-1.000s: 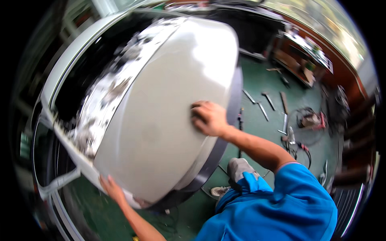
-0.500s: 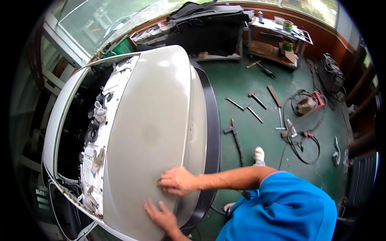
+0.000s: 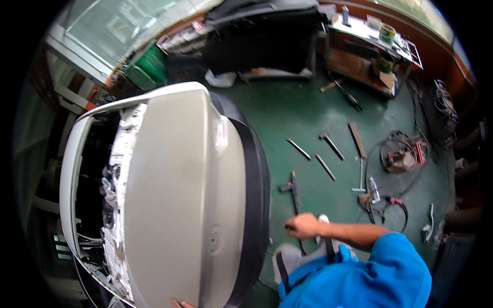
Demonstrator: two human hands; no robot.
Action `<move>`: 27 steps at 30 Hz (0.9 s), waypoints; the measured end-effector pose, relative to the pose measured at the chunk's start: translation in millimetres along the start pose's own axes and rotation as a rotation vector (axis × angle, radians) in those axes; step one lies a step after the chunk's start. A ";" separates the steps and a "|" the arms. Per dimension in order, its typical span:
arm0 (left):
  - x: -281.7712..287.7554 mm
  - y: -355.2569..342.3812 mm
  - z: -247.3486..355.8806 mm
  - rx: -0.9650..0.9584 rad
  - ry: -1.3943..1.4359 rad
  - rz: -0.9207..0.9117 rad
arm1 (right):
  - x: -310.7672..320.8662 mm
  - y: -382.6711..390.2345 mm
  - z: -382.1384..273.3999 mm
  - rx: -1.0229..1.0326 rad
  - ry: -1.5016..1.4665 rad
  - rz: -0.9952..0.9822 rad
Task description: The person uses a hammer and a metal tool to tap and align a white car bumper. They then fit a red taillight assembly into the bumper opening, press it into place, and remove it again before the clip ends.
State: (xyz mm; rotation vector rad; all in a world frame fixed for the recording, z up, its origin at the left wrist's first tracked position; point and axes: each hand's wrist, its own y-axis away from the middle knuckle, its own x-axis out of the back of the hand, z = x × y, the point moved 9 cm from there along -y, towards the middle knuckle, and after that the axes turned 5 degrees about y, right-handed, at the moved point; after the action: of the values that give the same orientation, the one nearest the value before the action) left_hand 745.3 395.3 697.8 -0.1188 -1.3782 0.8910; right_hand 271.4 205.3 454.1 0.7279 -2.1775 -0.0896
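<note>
The beige rear lid (image 3: 164, 179) of a car body fills the left half, with a dark lower bumper (image 3: 257, 190) along its right side. My left hand (image 3: 182, 304) shows only as fingertips at the lower edge. They lie stretched out on the lid's painted surface. My right hand (image 3: 303, 226) hangs off the car, to the right of the bumper and above the floor. Its fingers are curled closed. A small dark thing seems to show at them, too little to name. Beneath that hand, a black long-handled tool (image 3: 295, 192) lies on the floor, partly hidden.
On the green floor lie a hammer (image 3: 332, 146), metal bars (image 3: 325, 167), a wooden strip (image 3: 357, 139), a clear bottle (image 3: 374, 190) and looped cables (image 3: 406, 218). Behind stand a cart (image 3: 359, 77) with cans and a green bin (image 3: 149, 66). A window opening shows the car's stripped interior.
My right hand has lifted off the lid and moved right, over the floor. My left hand now sits lower in view, mostly out of sight. The view has shifted and the car appears turned.
</note>
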 end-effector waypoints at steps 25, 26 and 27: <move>-223.7 -99.3 314.7 0.110 -0.165 -0.008 | 289.3 -370.4 213.1 -0.189 -0.007 0.206; -239.9 -115.1 348.0 0.091 -0.196 -0.078 | 300.5 -391.2 210.5 -0.201 -0.026 0.215; -253.2 -131.9 376.8 0.034 -0.206 -0.123 | 306.4 -413.3 212.3 -0.195 -0.043 0.229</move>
State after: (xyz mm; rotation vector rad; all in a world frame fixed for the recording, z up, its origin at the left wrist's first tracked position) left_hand 494.9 -4.0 661.4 0.0860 -1.5426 0.8405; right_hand 158.7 -337.1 401.0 0.3677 -2.2398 -0.1975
